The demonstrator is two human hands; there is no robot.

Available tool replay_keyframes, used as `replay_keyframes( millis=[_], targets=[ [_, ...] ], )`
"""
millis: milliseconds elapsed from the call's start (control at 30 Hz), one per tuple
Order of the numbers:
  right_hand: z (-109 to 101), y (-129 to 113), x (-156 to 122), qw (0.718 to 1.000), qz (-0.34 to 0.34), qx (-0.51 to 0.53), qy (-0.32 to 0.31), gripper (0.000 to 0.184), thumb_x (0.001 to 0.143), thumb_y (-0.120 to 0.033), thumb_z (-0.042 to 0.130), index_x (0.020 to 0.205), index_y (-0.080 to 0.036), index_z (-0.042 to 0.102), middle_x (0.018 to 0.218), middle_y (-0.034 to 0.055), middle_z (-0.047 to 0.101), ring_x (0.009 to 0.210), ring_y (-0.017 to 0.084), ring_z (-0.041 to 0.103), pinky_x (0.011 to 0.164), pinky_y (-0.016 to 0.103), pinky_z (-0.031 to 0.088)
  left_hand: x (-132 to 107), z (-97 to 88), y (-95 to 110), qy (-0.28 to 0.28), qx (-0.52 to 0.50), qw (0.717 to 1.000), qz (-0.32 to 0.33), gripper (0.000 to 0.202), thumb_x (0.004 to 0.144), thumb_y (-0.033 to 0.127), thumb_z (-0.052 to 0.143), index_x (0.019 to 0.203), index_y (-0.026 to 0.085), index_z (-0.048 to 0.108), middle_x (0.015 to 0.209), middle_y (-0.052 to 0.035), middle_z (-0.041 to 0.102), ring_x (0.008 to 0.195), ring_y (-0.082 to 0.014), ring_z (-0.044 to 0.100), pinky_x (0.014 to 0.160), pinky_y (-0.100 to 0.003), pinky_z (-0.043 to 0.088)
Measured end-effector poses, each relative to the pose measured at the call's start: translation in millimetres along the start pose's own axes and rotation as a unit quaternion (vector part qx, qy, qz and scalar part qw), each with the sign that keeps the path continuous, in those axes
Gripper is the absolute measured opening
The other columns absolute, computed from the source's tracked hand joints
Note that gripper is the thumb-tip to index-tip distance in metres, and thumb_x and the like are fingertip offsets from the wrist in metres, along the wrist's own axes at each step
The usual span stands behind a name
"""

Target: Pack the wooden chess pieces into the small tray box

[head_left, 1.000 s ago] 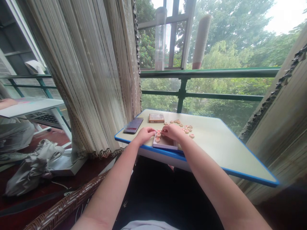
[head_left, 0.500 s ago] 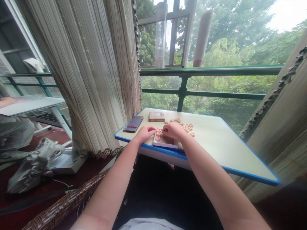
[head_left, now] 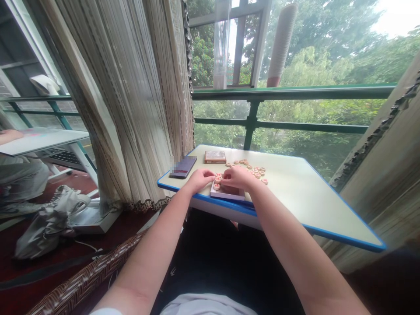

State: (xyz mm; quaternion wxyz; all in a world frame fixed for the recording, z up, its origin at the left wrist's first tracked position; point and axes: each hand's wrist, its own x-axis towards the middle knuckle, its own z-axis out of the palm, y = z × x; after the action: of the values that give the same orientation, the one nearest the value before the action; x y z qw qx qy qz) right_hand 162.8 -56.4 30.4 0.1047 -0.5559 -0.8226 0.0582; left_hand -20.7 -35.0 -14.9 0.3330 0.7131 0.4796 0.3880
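Box (head_left: pixel 229 194) lay at the table's (head_left: pixel 295 192) near edge, pieces (head_left: pixel 217 180) in its left end. My left hand (head_left: pixel 201 178) and right hand (head_left: pixel 239 177) met there, fingers curled; I could not tell whether either pinched one.

Table (head_left: pixel 305 197): pale cream top, blue rim all round, seen at a slant.

Far left corner: dark phone (head_left: pixel 182 167), lying flat and close to the left edge.

Just right of it, near the far edge: flat brown box (head_left: pixel 215 156), apart from the phone.

Right of the box: loose round pieces (head_left: pixel 254 169), tan with red marks, scattered flat in one cluster.

Near edge: shallow white tray (head_left: pixel 228 193) (a few pieces sit in its far left corner), just beside the cluster.
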Motion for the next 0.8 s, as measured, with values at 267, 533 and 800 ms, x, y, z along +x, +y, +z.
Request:
replay_keyframes(
  millis=[267, 533, 800],
  targets=[
    [-0.2, -0.2, -0.6, 1.0, 0.005, 0.008, -0.002, 0.032, 0.074, -0.051, 0.057, 0.079, -0.021, 0.069, 0.075, 0.0039, 0.066, 0.064, 0.014, 0.054, 0.053, 0.024, 0.032, -0.4, -0.4, 0.9, -0.003, 0.003, 1.0, 0.001, 0.026, 0.066, 0.034, 0.066, 0.083, 0.014, 0.068, 0.087, -0.007, 0.07, 0.082, -0.019, 0.062, 0.077, -0.029, 0.046],
    [-1.8, -2.2, -3.4, 0.999, 0.002, 0.019, -0.029, 0.023, 0.072, -0.042, 0.058, 0.075, -0.022, 0.067, 0.072, 0.002, 0.065, 0.063, 0.013, 0.053, 0.05, 0.023, 0.031, 0.2, -0.6, -1.8, 0.001, 0.002, 1.0, 0.01, 0.025, 0.067, 0.032, 0.063, 0.083, 0.014, 0.069, 0.087, -0.0066, 0.07, 0.082, -0.0192, 0.062, 0.076, -0.029, 0.046],
    [-2.3, -1.5, -4.2, 0.998, -0.005, 0.039, -0.052, 0.026, 0.069, -0.045, 0.059, 0.073, -0.02, 0.064, 0.072, 0.0016, 0.064, 0.063, 0.013, 0.053, 0.049, 0.022, 0.031, 3.5, 0.3, -5.1, -0.006, -0.021, 1.0, -0.004, 0.024, 0.065, 0.019, 0.058, 0.088, 0.015, 0.067, 0.09, -0.0057, 0.069, 0.086, -0.0175, 0.062, 0.082, -0.028, 0.046]
  ],
)
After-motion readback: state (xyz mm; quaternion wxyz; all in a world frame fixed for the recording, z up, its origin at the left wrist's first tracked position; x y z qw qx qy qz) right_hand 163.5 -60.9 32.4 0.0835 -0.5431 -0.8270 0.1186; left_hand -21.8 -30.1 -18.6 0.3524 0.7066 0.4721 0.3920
